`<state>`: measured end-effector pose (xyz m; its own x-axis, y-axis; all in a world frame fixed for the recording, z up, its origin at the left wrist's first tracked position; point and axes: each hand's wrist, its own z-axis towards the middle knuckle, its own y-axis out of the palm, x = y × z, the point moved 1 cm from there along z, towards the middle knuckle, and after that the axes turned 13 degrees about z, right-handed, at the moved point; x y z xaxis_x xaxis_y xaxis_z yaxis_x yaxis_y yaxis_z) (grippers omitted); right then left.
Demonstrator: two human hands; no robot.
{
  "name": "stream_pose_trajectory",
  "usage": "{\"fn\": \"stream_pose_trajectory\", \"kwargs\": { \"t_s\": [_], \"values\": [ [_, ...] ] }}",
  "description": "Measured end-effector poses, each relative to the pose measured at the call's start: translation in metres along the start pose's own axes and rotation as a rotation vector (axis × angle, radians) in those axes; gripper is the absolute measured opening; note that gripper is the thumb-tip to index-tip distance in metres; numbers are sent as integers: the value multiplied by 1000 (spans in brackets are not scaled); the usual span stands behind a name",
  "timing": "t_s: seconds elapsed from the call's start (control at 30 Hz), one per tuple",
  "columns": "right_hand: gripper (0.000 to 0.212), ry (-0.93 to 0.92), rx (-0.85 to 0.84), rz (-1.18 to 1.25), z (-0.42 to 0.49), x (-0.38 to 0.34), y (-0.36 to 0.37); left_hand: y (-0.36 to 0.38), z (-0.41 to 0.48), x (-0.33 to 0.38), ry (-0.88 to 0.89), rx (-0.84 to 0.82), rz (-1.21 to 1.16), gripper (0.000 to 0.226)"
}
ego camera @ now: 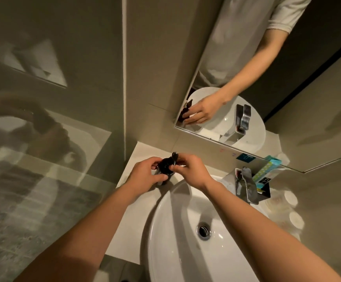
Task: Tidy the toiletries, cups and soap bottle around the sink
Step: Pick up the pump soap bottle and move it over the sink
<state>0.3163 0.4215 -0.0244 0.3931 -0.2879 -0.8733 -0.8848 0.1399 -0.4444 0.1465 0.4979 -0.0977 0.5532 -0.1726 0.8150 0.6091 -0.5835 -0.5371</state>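
Observation:
A dark soap bottle [164, 166] with a pump head stands on the white counter [143, 149] at the sink's back left. My left hand [145, 174] grips the bottle's body from the left. My right hand [190, 169] pinches the pump head from the right. Two white cups [290, 197] stand upside down at the far right of the counter. A black holder [265, 190] behind the tap carries boxed toiletries [267, 169].
The white round basin [186, 231] with its metal drain [203, 231] fills the lower middle. A chrome tap [247, 186] rises at its back right. A mirror [267, 98] hangs above. A tiled wall is close on the left.

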Motion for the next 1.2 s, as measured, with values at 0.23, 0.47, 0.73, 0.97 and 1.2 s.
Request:
{"fn": "stream_pose_trajectory", "kwargs": {
  "t_s": [0.23,0.47,0.73,0.97,1.2],
  "values": [
    [19,65,147,28,-4,17,-39,36,35,33,63,-62,35,55],
    [21,148,296,64,2,44,-58,63,62,53,101,-125,67,59],
    [23,235,448,196,12,68,-51,77,83,55,124,-156,95,60],
    [21,259,532,242,13,73,-50,85,92,59,150,-175,114,56],
    [22,276,563,297,14,75,-49,93,99,57,143,-179,127,55]
  ]
}}
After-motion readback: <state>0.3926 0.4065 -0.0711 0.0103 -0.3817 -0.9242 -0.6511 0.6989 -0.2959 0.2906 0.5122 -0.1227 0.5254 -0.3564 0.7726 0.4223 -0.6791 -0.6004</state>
